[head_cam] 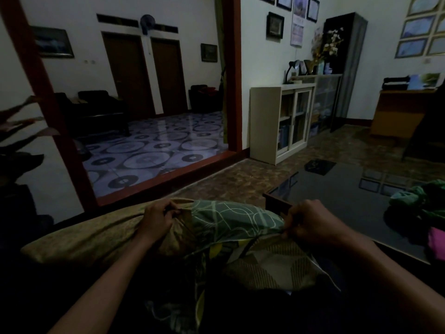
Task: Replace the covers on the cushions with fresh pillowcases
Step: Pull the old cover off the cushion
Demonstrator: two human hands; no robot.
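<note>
Cushion [91, 239]: one, tan, lying across the lap, half inside one green patterned pillowcase [231, 220].
Left hand [157, 219]: fingers curling, pinching bunched tan fabric at the pillowcase's mouth.
Right hand [308, 225]: fingers pinching the pillowcase's right edge.
Desk [337, 196]: one, dark and glossy, carrying one heap of green and pink cloth [423, 213].

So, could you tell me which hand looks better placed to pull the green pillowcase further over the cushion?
Probably the right hand: it pinches the green pillowcase at its edge, while the left hand grips the tan cushion, steadying it.
</note>
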